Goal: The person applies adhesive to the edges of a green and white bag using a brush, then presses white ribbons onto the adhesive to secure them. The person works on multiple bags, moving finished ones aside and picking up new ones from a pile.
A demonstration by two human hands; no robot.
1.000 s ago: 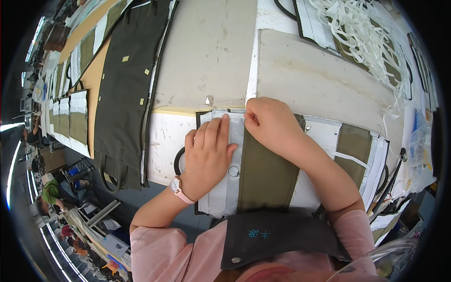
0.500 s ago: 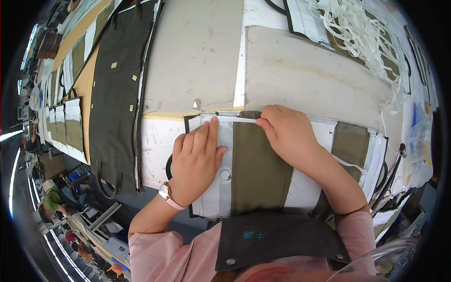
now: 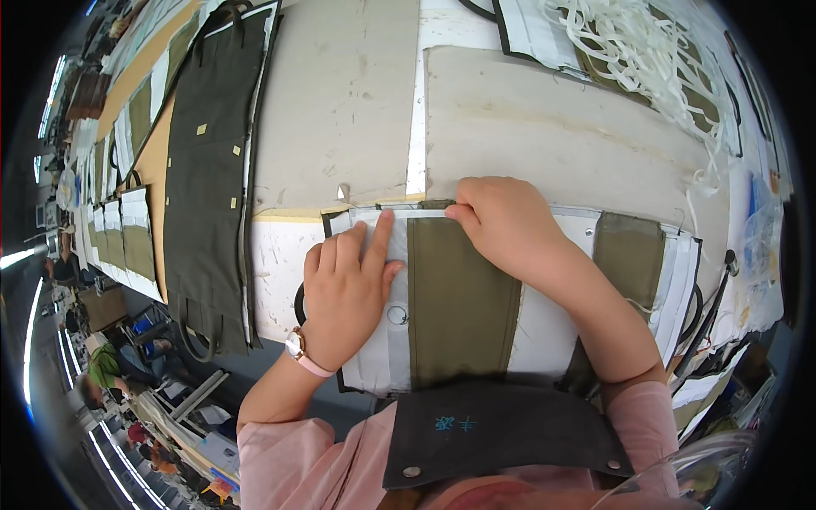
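Observation:
A flat olive fabric panel (image 3: 463, 297) with white lining strips and dark edging lies on the table before me. Along its far edge runs a thin white tape (image 3: 423, 213). My left hand (image 3: 344, 272) lies on the panel's left part with fingers stretched, the index fingertip pressing the tape's left stretch. Farther right, my right hand (image 3: 501, 217) pinches the same tape between thumb and bent fingers at the far edge. Near my left hand a round snap or magnet (image 3: 397, 315) shows through the lining.
Dark olive bag panels (image 3: 208, 170) with handles lie stacked at the left. A heap of loose white tape (image 3: 646, 64) rests on another panel at the far right. Grey boards (image 3: 552, 127) cover the table beyond my work. Clear plastic (image 3: 756, 246) lies at the right.
My right hand has shifted slightly left and away from me along the tape. My left hand's index finger has spread from the others. The view has moved a little.

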